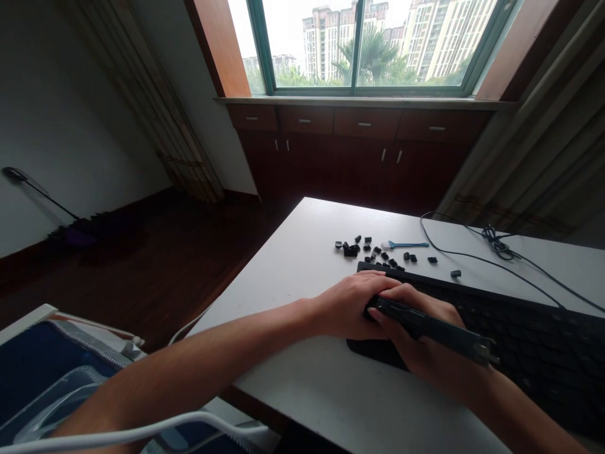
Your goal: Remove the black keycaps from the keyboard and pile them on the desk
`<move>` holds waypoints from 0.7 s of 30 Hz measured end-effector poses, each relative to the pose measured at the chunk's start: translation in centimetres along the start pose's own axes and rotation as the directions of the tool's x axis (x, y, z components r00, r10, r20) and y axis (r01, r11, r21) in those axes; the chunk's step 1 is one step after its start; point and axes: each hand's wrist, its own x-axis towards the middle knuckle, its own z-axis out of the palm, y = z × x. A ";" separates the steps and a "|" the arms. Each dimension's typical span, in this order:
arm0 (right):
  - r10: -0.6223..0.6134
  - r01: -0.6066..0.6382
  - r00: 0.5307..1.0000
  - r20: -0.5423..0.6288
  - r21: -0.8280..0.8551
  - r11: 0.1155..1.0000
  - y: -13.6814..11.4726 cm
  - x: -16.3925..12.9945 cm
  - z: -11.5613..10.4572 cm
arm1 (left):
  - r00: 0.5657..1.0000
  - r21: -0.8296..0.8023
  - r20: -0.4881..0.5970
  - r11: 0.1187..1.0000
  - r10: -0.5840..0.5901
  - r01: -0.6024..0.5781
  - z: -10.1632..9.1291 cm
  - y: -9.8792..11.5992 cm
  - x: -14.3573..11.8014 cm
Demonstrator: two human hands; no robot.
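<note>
A black keyboard (529, 334) lies on the white table, running off to the right. My right hand (425, 321) is closed around a long dark tool (439, 331) with a metallic-looking near end. The tool's far end sits between my two hands, and its working tip is hidden. My left hand (352, 306) is on the keyboard's left end, touching my right hand. Its fingers look bent and are mostly covered, so what they grip does not show. Just beyond the keyboard lie several loose black keycaps (350, 250) and a small brush (406, 244) with a blue handle.
A thin black cable (472, 253) crosses the white table (293, 271) at the right, bundled near its back. At the lower left are a blue-lined container (42, 359) and a white tube-like bar (179, 419). A cabinet (340, 157) stands below the window.
</note>
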 end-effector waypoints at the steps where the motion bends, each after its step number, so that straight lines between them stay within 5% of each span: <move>1: -0.002 0.002 1.000 -0.003 0.007 1.000 -0.1 0.0 0.1 | 1.000 -0.007 0.016 1.000 -0.011 0.011 0.0 0.1 0.0; 14: 0.096 -0.097 0.995 0.016 0.143 0.985 -0.2 -0.1 0.2 | 0.993 -0.022 0.121 1.000 0.005 -0.003 -0.8 0.5 -0.2; 21: 0.025 -0.027 0.997 0.068 0.029 0.999 -0.2 0.2 -0.6 | 0.994 -0.031 0.109 0.999 0.013 -0.010 -0.6 0.9 0.0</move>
